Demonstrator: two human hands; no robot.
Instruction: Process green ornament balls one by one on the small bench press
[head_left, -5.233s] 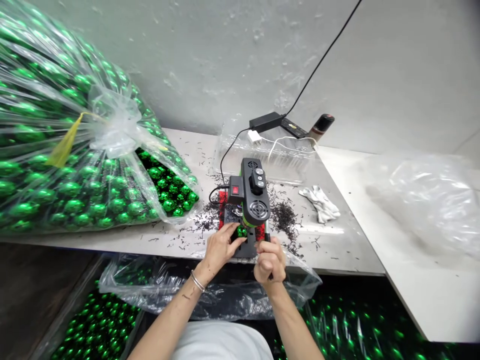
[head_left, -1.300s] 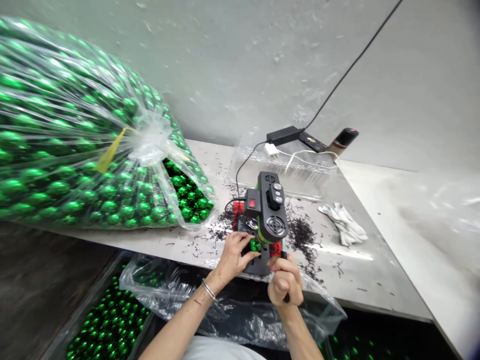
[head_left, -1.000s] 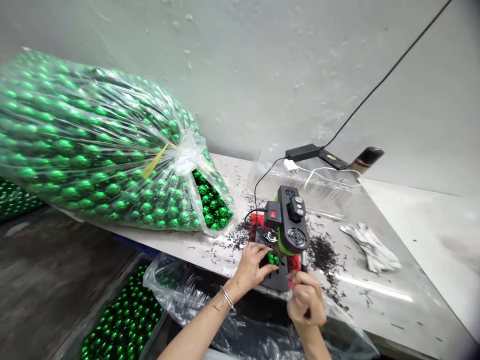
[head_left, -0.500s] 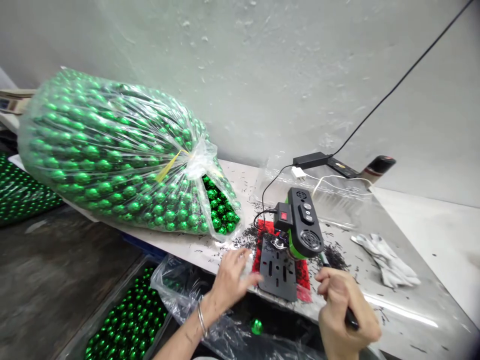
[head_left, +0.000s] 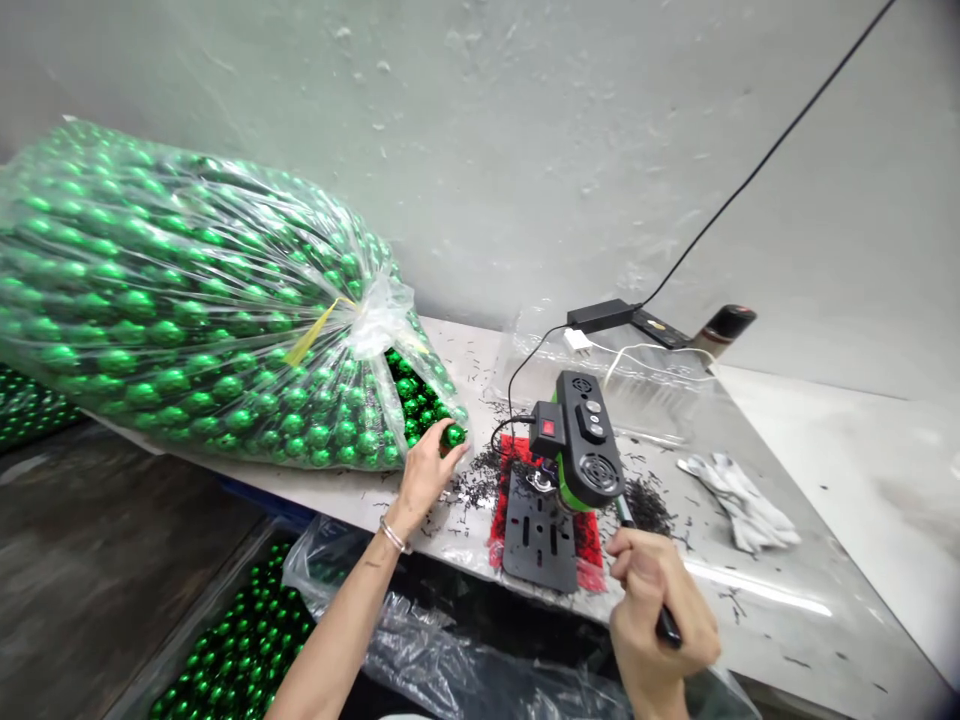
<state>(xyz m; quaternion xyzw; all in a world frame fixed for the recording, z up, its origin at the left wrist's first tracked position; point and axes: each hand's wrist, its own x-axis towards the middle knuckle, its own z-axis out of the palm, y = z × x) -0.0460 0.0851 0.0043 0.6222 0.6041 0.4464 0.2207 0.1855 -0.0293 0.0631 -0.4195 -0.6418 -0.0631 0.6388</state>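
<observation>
My left hand (head_left: 430, 467) is at the torn opening of a large clear bag (head_left: 187, 320) full of shiny green balls. Its thumb and fingers close round one green ball (head_left: 454, 435) at the bag's lower right corner. My right hand (head_left: 660, 610) is wrapped round the black handle (head_left: 666, 628) of a small black and green machine (head_left: 590, 440). The machine stands over a black slotted plate (head_left: 540, 540), which lies on a red mat (head_left: 590, 550). Small black bits lie scattered around it.
White gloves (head_left: 742, 500) lie on the table (head_left: 780, 620) to the right. Behind the machine are a clear plastic tray (head_left: 660, 395), a power adapter (head_left: 600, 316) and cables. Below the table's front edge, a bin (head_left: 240, 640) holds green balls beside crumpled clear plastic (head_left: 450, 650).
My left hand has moved from beside the plate up and left to the bag opening and closed on a ball. The loose ball below the table no longer shows. The view has shifted slightly.
</observation>
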